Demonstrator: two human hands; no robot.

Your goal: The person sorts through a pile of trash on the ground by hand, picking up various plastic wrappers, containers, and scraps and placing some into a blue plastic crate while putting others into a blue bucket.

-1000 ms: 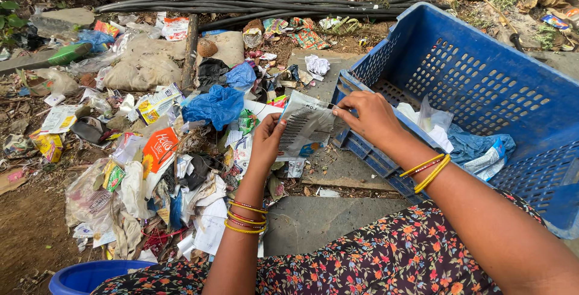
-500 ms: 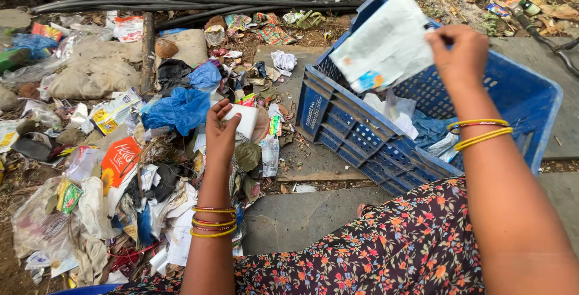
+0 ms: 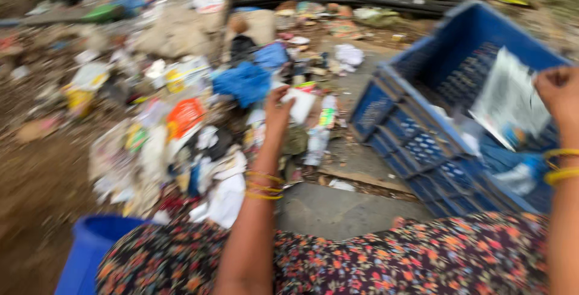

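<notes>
Head view, blurred: my right hand (image 3: 558, 90) pinches a white wrapper (image 3: 509, 99) over the blue crate (image 3: 422, 144); my left hand (image 3: 278, 111) closes on a white paper (image 3: 300, 103) in the litter.

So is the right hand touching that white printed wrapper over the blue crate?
Touching: the head view shows the right hand gripping the white wrapper at its edge, over the blue crate.

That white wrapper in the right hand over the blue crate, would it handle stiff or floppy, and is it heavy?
Probably floppy: the white wrapper hangs as a thin creased sheet from the right hand, pinched at one edge. Likely very light, since that pinch alone carries it above the blue crate. It looks like smooth film, so it may be slippery, though motion blur hides its surface.
</notes>
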